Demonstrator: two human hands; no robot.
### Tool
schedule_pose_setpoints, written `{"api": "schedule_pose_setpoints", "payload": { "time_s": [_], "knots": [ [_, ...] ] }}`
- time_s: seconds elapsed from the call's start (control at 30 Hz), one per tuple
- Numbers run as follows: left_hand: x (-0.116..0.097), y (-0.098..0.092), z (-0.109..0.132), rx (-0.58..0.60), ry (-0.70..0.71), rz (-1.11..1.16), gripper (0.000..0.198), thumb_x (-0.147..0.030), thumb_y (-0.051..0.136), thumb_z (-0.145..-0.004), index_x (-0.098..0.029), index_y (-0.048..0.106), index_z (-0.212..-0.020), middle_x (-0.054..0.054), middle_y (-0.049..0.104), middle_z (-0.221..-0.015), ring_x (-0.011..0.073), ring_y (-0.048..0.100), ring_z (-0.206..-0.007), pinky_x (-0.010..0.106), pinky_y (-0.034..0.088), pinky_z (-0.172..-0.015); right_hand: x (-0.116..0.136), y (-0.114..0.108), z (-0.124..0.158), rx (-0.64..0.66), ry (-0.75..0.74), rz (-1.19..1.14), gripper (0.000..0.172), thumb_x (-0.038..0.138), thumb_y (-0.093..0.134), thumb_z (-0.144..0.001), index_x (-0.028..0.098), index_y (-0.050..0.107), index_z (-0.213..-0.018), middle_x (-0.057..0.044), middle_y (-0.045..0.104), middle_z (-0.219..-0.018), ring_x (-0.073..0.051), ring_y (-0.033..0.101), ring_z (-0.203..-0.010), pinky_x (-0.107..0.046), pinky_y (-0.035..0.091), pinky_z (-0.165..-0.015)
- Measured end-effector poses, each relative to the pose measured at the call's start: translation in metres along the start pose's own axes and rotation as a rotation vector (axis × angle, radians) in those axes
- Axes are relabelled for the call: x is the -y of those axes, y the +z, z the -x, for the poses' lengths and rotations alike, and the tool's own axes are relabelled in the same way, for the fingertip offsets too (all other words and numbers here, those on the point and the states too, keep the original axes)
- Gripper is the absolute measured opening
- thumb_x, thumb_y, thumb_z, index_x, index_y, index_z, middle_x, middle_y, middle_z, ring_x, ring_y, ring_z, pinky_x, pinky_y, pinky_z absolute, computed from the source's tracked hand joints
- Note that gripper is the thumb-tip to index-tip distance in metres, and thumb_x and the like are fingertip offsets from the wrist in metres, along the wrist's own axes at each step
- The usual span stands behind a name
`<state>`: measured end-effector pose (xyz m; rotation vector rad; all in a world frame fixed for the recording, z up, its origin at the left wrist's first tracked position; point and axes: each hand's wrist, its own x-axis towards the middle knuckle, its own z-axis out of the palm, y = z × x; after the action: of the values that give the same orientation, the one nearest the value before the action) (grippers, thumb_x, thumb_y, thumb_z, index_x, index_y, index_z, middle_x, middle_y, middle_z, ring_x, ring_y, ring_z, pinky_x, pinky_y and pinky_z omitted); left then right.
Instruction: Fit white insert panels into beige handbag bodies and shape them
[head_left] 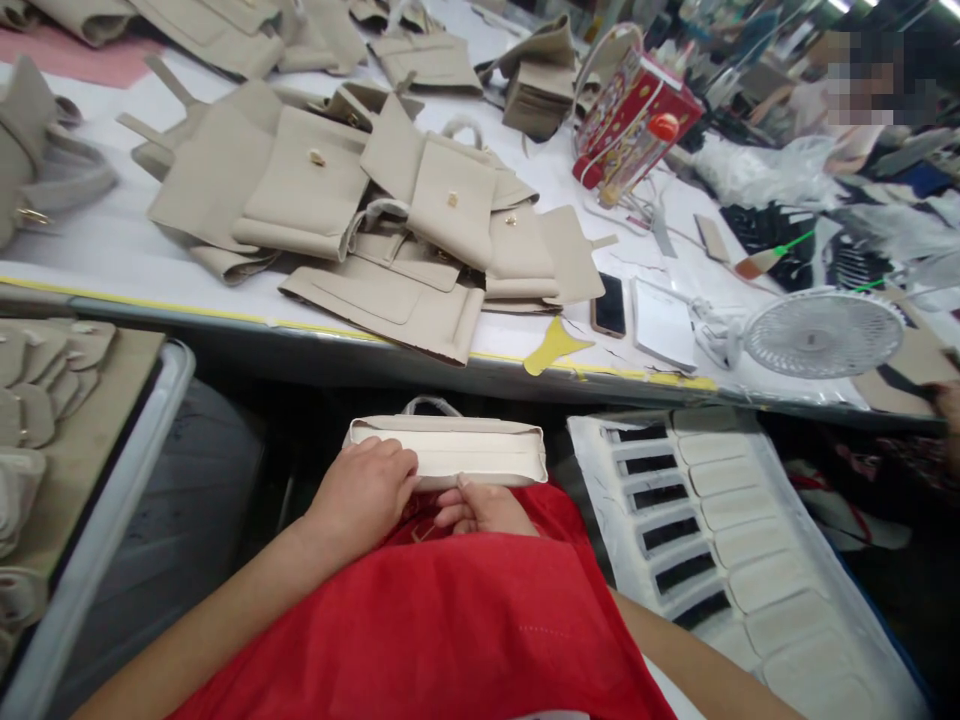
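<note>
A beige bag piece [480, 450] with a pale inside lies across my lap, its long opening facing up and a grey loop handle at its far edge. My left hand [369, 490] grips its near left part, fingers bent over the rim. My right hand [484, 507] pinches the near edge around the middle, thumb on top and fingers curled below. Under my hands is a red apron [450, 610].
Beyond, a white table [90, 270] bears several beige bag pieces [300, 190], a red box [637, 120], a phone [608, 305] and a white fan [825, 333]. Trays of parts stand left [112, 400] and right [600, 480]. A person [814, 110] is at the far right.
</note>
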<state>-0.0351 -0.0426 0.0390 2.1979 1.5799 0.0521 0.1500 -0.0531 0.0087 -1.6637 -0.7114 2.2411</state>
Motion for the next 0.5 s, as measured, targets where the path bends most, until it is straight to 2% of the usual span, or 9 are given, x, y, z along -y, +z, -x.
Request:
{"api": "schedule_pose_setpoints", "payload": {
  "time_s": [0.17, 0.33, 0.5],
  "knots": [
    [0.010, -0.003, 0.007, -0.008, -0.025, -0.017, 0.021, -0.024, 0.044, -0.085, -0.017, 0.061, -0.074, 0.006, 0.061, -0.077, 0.0213, 0.053, -0.077, 0.034, 0.035, -0.067, 0.003, 0.029, -0.006, -0.053, 0.049, -0.061, 0.043, 0.048, 0.044, -0.087, 0.011, 0.058, -0.071, -0.007, 0.063, -0.058, -0.009, 0.052, -0.041, -0.021, 0.038, -0.042],
    [0.012, -0.005, 0.020, -0.028, -0.085, -0.073, 0.023, -0.024, 0.043, -0.085, -0.020, 0.062, -0.072, 0.005, 0.061, -0.077, 0.0231, 0.051, -0.080, 0.035, 0.032, -0.066, -0.007, 0.055, -0.021, 0.012, -0.003, 0.003, 0.043, 0.047, 0.039, -0.089, 0.014, 0.055, -0.067, -0.004, 0.061, -0.053, -0.009, 0.049, -0.036, -0.020, 0.035, -0.037],
    [0.018, -0.011, 0.034, -0.063, -0.187, -0.136, 0.021, -0.025, 0.046, -0.083, -0.022, 0.065, -0.073, 0.005, 0.059, -0.089, 0.0228, 0.049, -0.085, 0.034, 0.034, -0.067, -0.020, 0.081, -0.040, 0.096, -0.075, 0.015, 0.042, 0.048, 0.035, -0.089, 0.014, 0.053, -0.072, -0.002, 0.058, -0.053, -0.008, 0.049, -0.036, -0.019, 0.038, -0.036]
  ]
}}
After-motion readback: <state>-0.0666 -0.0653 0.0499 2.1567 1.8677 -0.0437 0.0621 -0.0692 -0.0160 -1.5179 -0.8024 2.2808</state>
